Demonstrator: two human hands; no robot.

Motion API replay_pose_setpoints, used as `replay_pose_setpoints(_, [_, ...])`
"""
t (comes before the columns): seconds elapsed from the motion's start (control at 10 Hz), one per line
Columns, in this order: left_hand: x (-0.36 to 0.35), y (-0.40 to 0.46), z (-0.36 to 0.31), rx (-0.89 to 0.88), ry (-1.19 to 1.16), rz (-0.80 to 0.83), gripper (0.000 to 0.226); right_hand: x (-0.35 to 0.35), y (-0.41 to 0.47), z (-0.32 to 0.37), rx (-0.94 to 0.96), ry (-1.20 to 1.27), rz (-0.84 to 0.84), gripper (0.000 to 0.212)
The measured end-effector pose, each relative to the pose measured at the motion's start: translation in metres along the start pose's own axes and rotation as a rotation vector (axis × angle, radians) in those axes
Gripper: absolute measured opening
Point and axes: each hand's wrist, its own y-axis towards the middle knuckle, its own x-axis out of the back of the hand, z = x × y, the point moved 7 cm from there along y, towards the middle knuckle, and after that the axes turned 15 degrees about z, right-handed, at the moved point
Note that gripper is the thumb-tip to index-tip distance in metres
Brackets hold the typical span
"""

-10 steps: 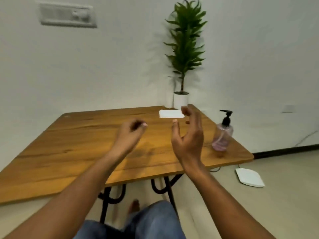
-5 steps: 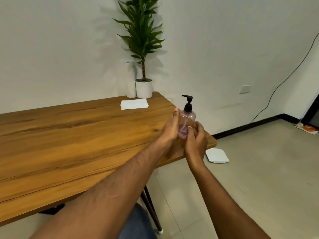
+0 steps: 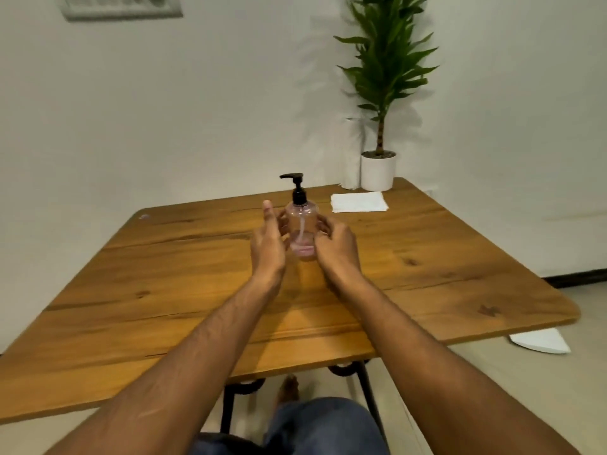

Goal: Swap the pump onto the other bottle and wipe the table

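Observation:
A clear pink-tinted bottle (image 3: 301, 229) with a black pump (image 3: 297, 187) stands upright near the middle of the wooden table (image 3: 164, 290). A little pink liquid sits at its bottom. My left hand (image 3: 270, 244) cups its left side, thumb raised, fingers against the plastic. My right hand (image 3: 335, 246) wraps its right side. A folded white tissue (image 3: 358, 202) lies flat behind and to the right of the bottle. No second bottle is in view.
A potted plant in a white pot (image 3: 377, 172) stands at the table's far right corner, with a white paper roll (image 3: 350, 156) beside it. A small clear spot (image 3: 143, 217) marks the far left corner. A white object (image 3: 540, 341) lies on the floor right of the table.
Both hands closed on the bottle at the table's right edge and carried it left to the middle of the table. The view swung back to face the table.

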Motion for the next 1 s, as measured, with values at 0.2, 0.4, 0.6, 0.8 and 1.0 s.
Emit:
replay_pose_setpoints(0.2, [0.074,0.025,0.004,0.022,-0.031,-0.15,0.069,-0.071,0.048,0.014,0.004,-0.016,0.14,0.048])
replay_pose_setpoints(0.4, [0.093,0.034,0.022,0.039,0.018,-0.148,0.07,-0.088,0.065,0.0,-0.073,-0.031,0.112,0.052])
replay_pose_setpoints(0.6, [0.099,0.038,0.033,0.049,0.071,-0.156,0.08,-0.092,0.067,-0.006,-0.09,-0.051,0.144,0.06])
replay_pose_setpoints(0.8, [0.091,0.033,0.036,0.135,0.12,-0.097,0.074,-0.091,0.057,-0.003,-0.12,-0.043,0.191,0.063])
replay_pose_setpoints(1.0, [0.088,0.018,0.002,0.132,0.261,-0.136,0.073,-0.067,0.046,0.023,-0.114,-0.175,0.084,0.076])
